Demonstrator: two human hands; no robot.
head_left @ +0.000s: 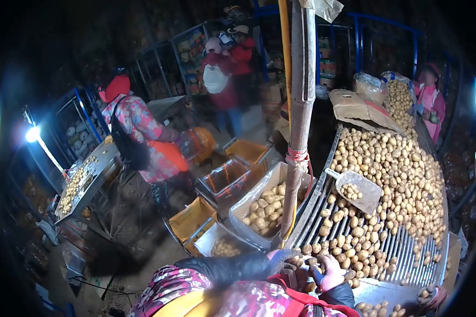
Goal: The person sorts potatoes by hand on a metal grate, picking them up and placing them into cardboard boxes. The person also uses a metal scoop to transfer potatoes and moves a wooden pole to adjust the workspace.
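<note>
At the lower end of a slatted metal sorting table (pixel 322 211) heaped with potatoes (pixel 391 174), both my gloved hands are close together among several potatoes. My left hand (pixel 283 256) comes in from a dark sleeve beside the bamboo pole; its fingers are not clear. My right hand (pixel 330 272), in a pinkish glove with dark fingers, is curled over the table's near edge. Potatoes lie against its fingers, but what is inside its grasp is hidden. A metal scoop (pixel 362 193) holding small potatoes rests on the heap ahead.
The bamboo pole (pixel 301 105) stands upright left of the sorting table. Beside it are a lined box of potatoes (pixel 235 211), a smaller potato container (pixel 203 240) and orange crates (pixel 192 219). A person (pixel 143 132) stands at another table (pixel 98 166); other people are farther back.
</note>
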